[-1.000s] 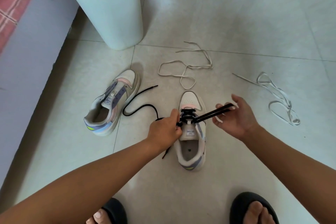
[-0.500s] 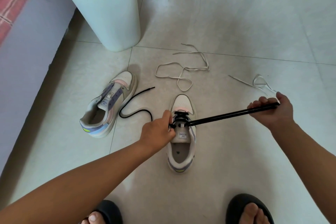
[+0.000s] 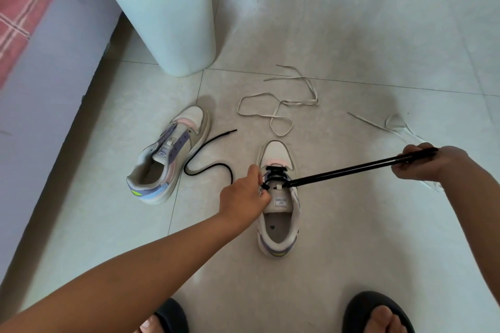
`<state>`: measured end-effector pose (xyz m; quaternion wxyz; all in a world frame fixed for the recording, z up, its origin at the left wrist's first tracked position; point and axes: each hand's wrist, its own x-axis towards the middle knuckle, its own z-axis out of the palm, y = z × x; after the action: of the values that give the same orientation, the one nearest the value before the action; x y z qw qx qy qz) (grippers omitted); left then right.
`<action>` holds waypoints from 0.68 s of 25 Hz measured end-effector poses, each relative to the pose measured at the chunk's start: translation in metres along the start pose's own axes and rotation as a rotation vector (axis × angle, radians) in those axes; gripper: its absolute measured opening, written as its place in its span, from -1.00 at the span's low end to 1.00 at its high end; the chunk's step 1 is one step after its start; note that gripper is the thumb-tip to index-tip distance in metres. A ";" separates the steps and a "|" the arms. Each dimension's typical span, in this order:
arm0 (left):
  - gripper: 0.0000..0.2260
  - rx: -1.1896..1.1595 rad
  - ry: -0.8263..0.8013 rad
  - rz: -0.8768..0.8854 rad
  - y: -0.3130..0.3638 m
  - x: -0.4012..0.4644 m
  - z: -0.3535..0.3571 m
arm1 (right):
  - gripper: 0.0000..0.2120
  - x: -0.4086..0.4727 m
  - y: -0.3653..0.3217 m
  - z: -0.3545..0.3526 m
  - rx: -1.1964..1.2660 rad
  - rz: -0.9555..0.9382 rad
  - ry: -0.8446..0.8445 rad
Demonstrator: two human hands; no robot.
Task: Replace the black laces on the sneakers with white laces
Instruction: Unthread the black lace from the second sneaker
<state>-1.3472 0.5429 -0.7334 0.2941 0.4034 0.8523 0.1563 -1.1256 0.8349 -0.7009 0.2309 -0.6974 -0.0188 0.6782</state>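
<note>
A white sneaker (image 3: 278, 227) stands on the floor in front of me, toe pointing away, with a black lace (image 3: 343, 170) still threaded in its lower eyelets. My right hand (image 3: 430, 162) grips a doubled loop of that lace, stretched taut out to the right. My left hand (image 3: 243, 197) pinches the sneaker's left eyelet edge and lace. A second sneaker (image 3: 167, 157) lies tilted to the left with no lace in it. A loose black lace (image 3: 208, 162) curls between the two shoes. One white lace (image 3: 281, 105) lies beyond the sneaker, another white lace (image 3: 395, 124) at the right.
A white bin (image 3: 167, 21) with a blue liner stands at the back left. A pale wall or furniture side (image 3: 48, 94) runs along the left. My feet in black sandals (image 3: 376, 311) are at the bottom edge. The floor is pale tile.
My right hand has pulled the black lace loop far out to the right, drawing it longer and taut. My left hand has stayed on the sneaker.
</note>
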 end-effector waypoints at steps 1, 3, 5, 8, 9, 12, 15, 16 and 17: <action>-0.83 0.004 0.004 -0.017 -0.001 0.000 0.000 | -0.61 -0.001 0.002 0.001 -0.001 0.009 0.000; -0.83 0.018 0.028 -0.043 -0.005 0.002 0.000 | -0.65 -0.003 0.007 0.002 0.036 0.018 -0.003; -0.84 0.016 0.023 -0.041 -0.002 0.005 0.003 | -0.65 -0.003 0.010 0.002 0.111 -0.042 -0.020; -0.85 0.020 0.015 -0.025 0.005 0.004 0.001 | -0.61 -0.010 -0.012 0.010 0.195 0.029 -0.040; -0.86 0.018 0.020 -0.025 0.005 0.004 -0.001 | -0.58 -0.009 -0.021 0.014 0.217 0.027 -0.028; -0.86 -0.018 0.033 -0.054 0.000 0.000 -0.004 | -0.54 -0.008 -0.040 0.021 0.165 -0.046 -0.002; -0.85 -0.084 0.038 -0.127 0.000 -0.005 -0.002 | -0.56 -0.016 -0.012 0.041 -0.294 -0.175 -0.041; -0.84 -0.161 0.023 -0.163 0.002 -0.007 0.000 | -0.60 -0.021 0.008 0.048 -0.508 -0.239 -0.062; -0.83 -0.280 -0.015 -0.189 0.005 -0.010 0.002 | -0.65 -0.028 0.031 0.054 -0.741 -0.332 -0.084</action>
<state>-1.3379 0.5383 -0.7293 0.3672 0.2778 0.8541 0.2420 -1.1880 0.8135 -0.6845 0.0694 -0.6924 -0.3838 0.6069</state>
